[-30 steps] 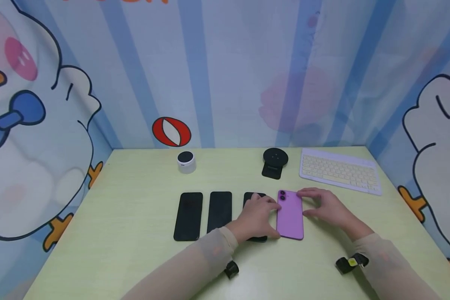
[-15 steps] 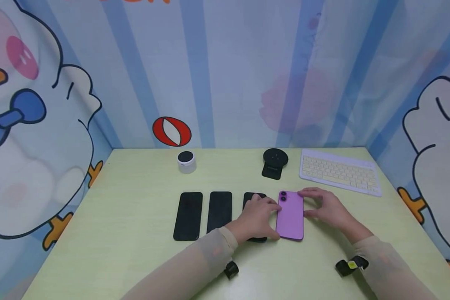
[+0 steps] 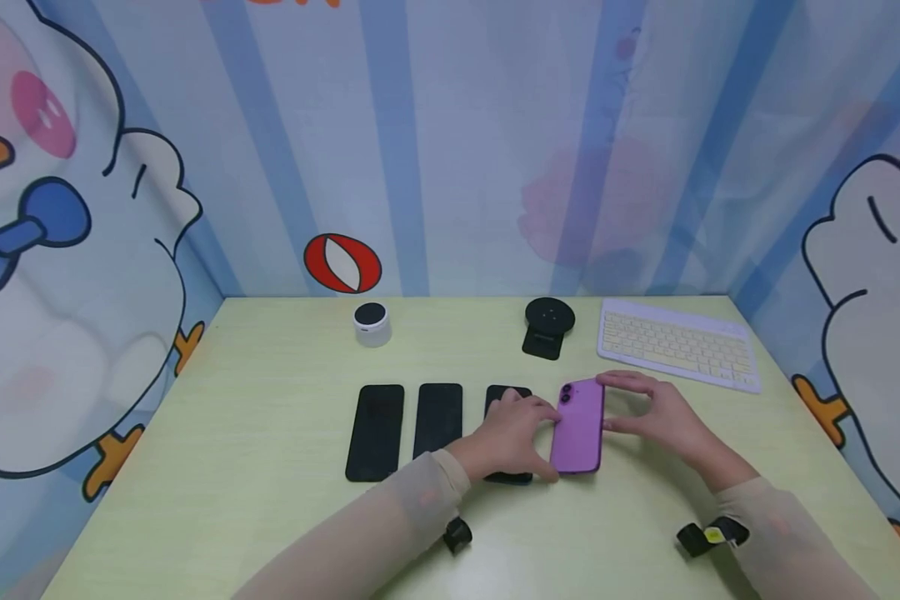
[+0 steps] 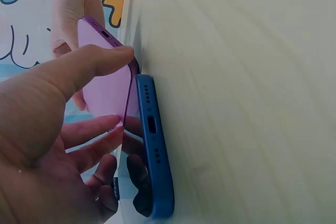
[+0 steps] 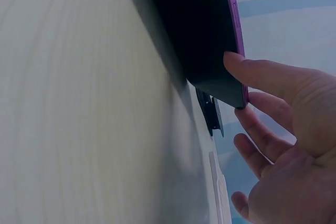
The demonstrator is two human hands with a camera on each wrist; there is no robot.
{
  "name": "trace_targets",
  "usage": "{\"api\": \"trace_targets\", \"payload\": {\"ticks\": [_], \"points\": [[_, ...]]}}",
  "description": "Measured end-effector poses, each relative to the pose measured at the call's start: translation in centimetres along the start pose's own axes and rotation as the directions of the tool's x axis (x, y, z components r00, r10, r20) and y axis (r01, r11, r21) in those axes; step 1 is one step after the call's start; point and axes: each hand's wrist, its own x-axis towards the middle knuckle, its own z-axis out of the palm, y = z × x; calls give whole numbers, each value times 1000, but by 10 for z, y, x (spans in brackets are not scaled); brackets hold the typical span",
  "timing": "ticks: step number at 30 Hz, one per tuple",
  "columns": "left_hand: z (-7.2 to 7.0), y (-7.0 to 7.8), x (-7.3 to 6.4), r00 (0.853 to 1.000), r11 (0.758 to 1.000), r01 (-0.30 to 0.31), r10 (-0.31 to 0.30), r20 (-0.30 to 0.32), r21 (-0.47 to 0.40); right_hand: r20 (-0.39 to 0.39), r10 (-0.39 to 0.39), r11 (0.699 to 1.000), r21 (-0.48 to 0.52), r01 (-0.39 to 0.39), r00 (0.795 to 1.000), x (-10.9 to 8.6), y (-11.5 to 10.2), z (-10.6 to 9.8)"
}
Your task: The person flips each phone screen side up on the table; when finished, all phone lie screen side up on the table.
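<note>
A purple smartphone with two rear cameras is tilted back side up, its right edge raised off the table. My right hand pinches that edge near the top, thumb under the dark screen and fingers at the back. At the other long side, my left hand holds the edge between its thumb, near the lower corner, and its fingertips. Beneath the left hand lies a dark-screened smartphone, partly hidden; its blue frame shows in the left wrist view. Two black-screened smartphones lie to the left.
Behind the phones stand a small white cylindrical speaker and a black round-topped stand. A lilac keyboard lies at the back right, beyond the right hand. Printed curtains rise at the table's back and sides.
The purple smartphone's right edge has risen from the table, tilting it to the left. My right hand has lifted slightly with it; the left hand stays nearly in place.
</note>
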Motion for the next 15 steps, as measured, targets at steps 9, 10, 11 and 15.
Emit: {"api": "trace_targets", "payload": {"ticks": [9, 10, 11, 15], "points": [[-2, -2, -2, 1000, 995, -16, 15, -6, -98, 1, -13, 998, 54, 13, 1000, -4, -7, -2], [-2, -2, -2, 1000, 994, -19, 18, -7, -106, 1, -16, 998, 61, 16, 1000, -4, -8, -1], [-2, -2, -1, 1000, 994, -22, 21, -8, -112, 2, -19, 997, 69, 19, 1000, -4, -8, -1], [-2, -2, -2, 999, 986, -37, 36, -9, -160, 5, -32, 995, 95, 31, 999, -4, -10, 0]]}}
